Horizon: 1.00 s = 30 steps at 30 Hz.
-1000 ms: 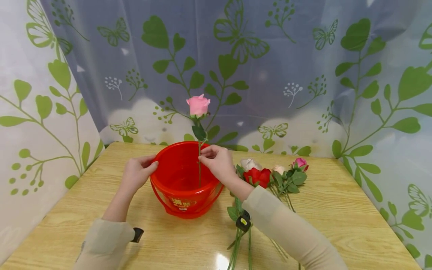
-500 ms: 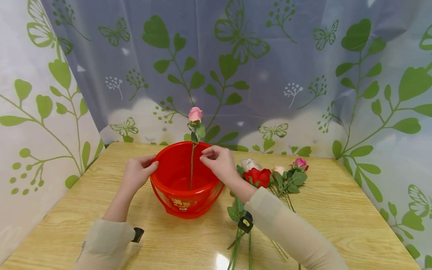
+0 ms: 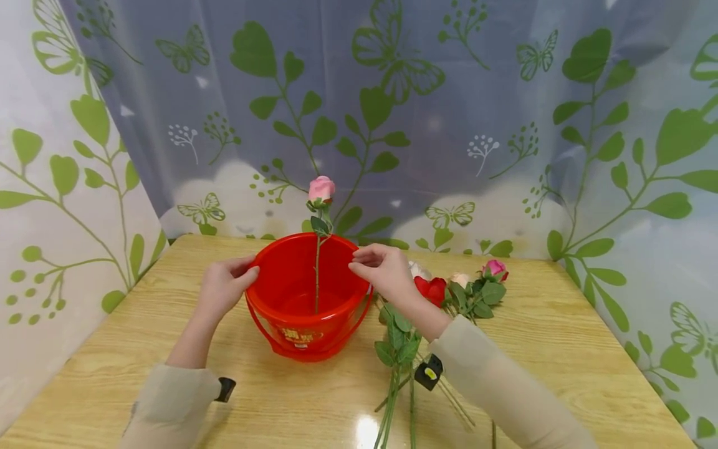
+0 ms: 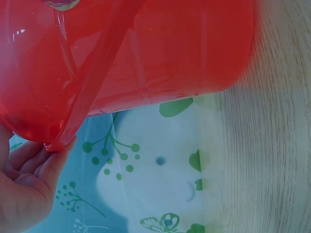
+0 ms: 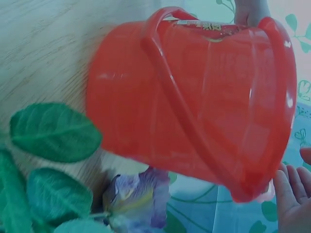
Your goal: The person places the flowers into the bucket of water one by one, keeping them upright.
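Observation:
A red plastic bucket (image 3: 283, 271) stands on the table, its handle hanging down at the front. My left hand (image 3: 221, 290) grips the bucket's left rim, thumb inside; in the left wrist view that hand (image 4: 29, 189) has its fingers beneath the rim by the handle joint. A single pink rose (image 3: 321, 189) stands almost upright inside the bucket, its bloom well above the rim. My right hand (image 3: 387, 274) hovers by the right rim with nothing held, its fingers loosely bent and apart from the stem. The right wrist view shows the same hand (image 5: 294, 199) beside the rim.
Right of the bucket lie several loose roses: a red rose (image 3: 432, 290), a white rose (image 3: 417, 270), a peach rose (image 3: 461, 279) and a magenta rose (image 3: 495, 269). Their green stems reach toward the wooden table's (image 3: 314, 405) near edge. A patterned curtain (image 3: 392, 143) hangs behind.
My right hand has let go of the pink rose's stem and moved right, away from it. The rose has sunk lower and shifted slightly left. My left hand has stayed on the rim.

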Each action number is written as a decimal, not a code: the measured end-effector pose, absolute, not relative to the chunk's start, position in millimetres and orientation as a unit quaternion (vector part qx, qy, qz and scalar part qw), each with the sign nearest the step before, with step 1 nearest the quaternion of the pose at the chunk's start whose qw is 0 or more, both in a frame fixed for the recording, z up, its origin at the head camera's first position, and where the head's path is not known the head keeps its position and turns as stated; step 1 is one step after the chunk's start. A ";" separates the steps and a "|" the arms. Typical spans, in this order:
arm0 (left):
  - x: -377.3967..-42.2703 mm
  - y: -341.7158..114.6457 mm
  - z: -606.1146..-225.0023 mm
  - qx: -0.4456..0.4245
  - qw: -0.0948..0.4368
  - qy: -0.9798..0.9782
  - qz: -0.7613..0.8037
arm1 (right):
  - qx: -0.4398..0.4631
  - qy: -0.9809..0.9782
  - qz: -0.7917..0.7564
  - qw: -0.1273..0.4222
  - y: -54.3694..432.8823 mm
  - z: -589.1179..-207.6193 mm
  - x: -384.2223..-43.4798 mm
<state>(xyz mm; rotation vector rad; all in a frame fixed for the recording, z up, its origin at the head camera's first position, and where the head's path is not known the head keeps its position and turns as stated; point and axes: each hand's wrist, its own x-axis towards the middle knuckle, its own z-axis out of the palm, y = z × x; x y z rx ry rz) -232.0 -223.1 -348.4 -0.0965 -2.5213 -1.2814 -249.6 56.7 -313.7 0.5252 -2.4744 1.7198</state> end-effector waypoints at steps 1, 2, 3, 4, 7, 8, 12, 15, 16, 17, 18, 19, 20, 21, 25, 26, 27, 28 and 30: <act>-232.0 -223.0 -348.2 -0.033 0.154 -0.880 -0.448 | 0.169 -0.810 0.560 0.041 60.2 -313.5 -249.1; -232.1 -222.9 -348.0 -0.032 0.154 -0.880 -0.448 | 0.167 -0.811 0.560 0.037 63.6 -313.5 -248.6; -232.0 -222.7 -347.9 -0.031 0.153 -0.880 -0.448 | 0.164 -0.811 0.561 0.034 67.2 -313.6 -248.1; -231.9 -222.6 -347.8 -0.031 0.153 -0.880 -0.448 | 0.161 -0.813 0.558 0.032 70.8 -313.8 -247.5; -232.0 -222.3 -348.1 -0.032 0.151 -0.879 -0.452 | 0.153 -0.818 0.553 0.027 81.7 -315.6 -246.6; -232.2 -222.2 -348.3 -0.033 0.152 -0.879 -0.451 | 0.153 -0.819 0.552 0.027 85.4 -317.0 -246.5; -232.8 -221.8 -349.1 -0.033 0.151 -0.878 -0.453 | 0.141 -0.826 0.546 0.028 100.1 -321.7 -245.4; -232.8 -221.5 -349.0 -0.032 0.151 -0.879 -0.452 | 0.127 -0.834 0.536 0.030 110.3 -325.3 -243.9; -232.8 -221.6 -348.9 -0.033 0.152 -0.879 -0.452 | 0.123 -0.836 0.533 0.030 113.7 -326.5 -243.5; -232.6 -221.6 -348.5 -0.033 0.153 -0.880 -0.449 | 0.122 -0.837 0.532 0.029 116.7 -328.0 -243.4; -232.4 -221.7 -348.2 -0.033 0.153 -0.880 -0.449 | 0.119 -0.838 0.531 0.027 119.7 -329.1 -243.1; -232.2 -221.7 -347.7 -0.033 0.153 -0.880 -0.448 | 0.115 -0.838 0.532 0.026 122.7 -330.2 -242.8; -232.3 -221.9 -347.6 -0.034 0.154 -0.881 -0.446 | 0.111 -0.837 0.535 0.024 125.6 -331.4 -242.5; -232.4 -222.0 -347.4 -0.034 0.154 -0.881 -0.446 | 0.106 -0.837 0.536 0.023 128.1 -332.5 -242.1; -232.9 -222.3 -347.3 -0.035 0.154 -0.881 -0.447 | 0.086 -0.844 0.529 0.022 139.5 -338.4 -239.1; -233.0 -222.4 -347.4 -0.035 0.154 -0.880 -0.447 | 0.083 -0.847 0.525 0.025 142.3 -340.3 -238.2; -232.8 -222.5 -347.4 -0.035 0.154 -0.880 -0.448 | 0.080 -0.850 0.519 0.028 145.3 -342.5 -237.1; -232.7 -222.5 -347.5 -0.035 0.153 -0.880 -0.449 | 0.078 -0.853 0.516 0.032 148.3 -344.6 -235.6; -232.4 -222.2 -347.6 -0.035 0.150 -0.880 -0.449 | 0.072 -0.856 0.510 0.037 154.4 -349.5 -232.4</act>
